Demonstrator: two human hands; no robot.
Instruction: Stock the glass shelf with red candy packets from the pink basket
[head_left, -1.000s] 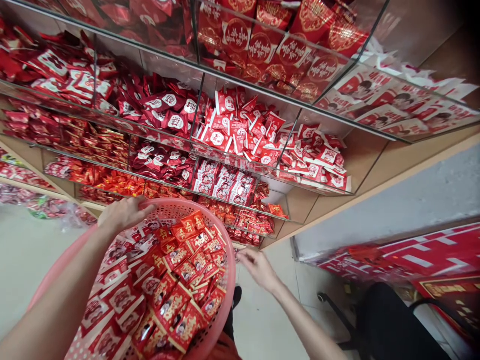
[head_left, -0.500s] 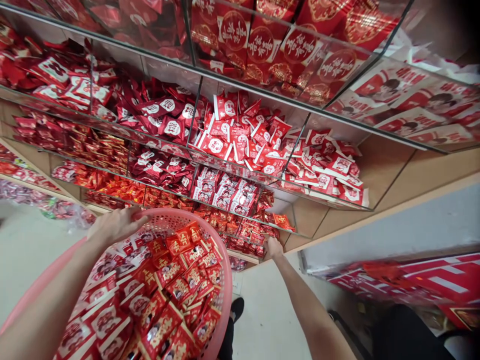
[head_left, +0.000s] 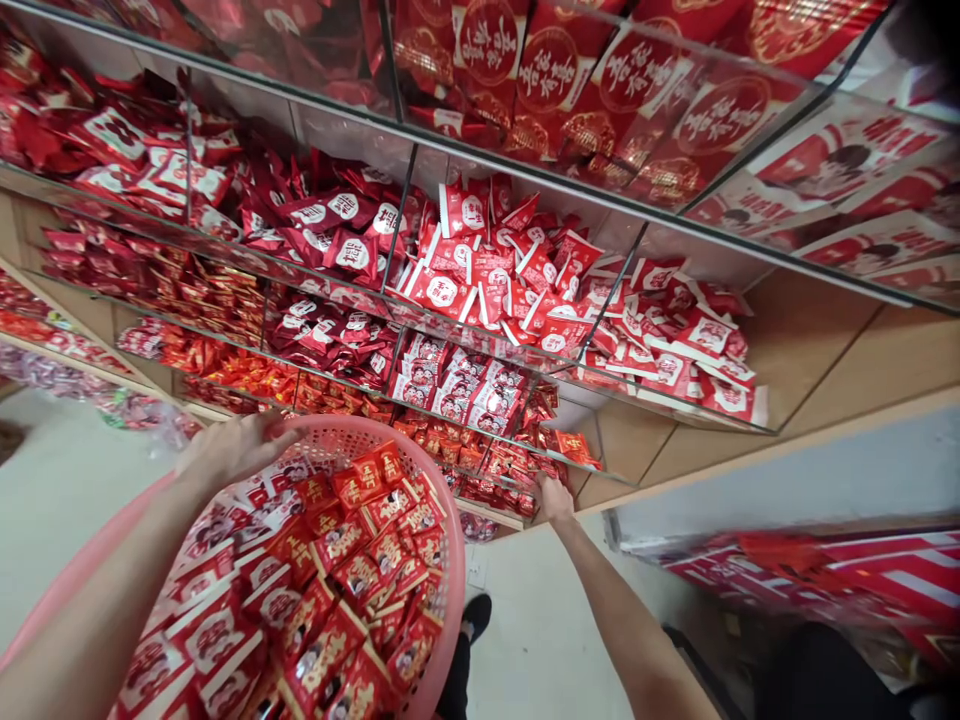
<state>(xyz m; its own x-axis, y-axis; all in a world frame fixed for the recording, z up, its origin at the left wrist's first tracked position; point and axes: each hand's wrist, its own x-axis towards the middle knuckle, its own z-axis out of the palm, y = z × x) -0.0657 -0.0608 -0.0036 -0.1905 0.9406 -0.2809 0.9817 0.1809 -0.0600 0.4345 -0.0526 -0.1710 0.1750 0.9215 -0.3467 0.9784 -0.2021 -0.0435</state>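
My left hand (head_left: pixel 232 447) grips the far rim of a pink plastic basket (head_left: pixel 450 560), fingers curled over the edge. The basket is heaped with red and white snack packets (head_left: pixel 330 570). My right hand (head_left: pixel 553 497) reaches into the lowest glass shelf compartment, among small red packets (head_left: pixel 517 465). Its fingers are hidden among the packets, so I cannot see whether they hold anything.
Tiers of glass-fronted shelves (head_left: pixel 420 320) hold piles of red packets, split by glass dividers. A wooden side panel (head_left: pixel 810 380) closes the unit on the right. Pale tiled floor (head_left: pixel 525 620) lies below, with my dark shoe (head_left: pixel 476 610) and red printed sheets (head_left: pixel 840 570) at the right.
My right hand rose from beside the basket rim and went into the lowest shelf compartment. The left hand kept its grip on the basket. The view drifted slightly.
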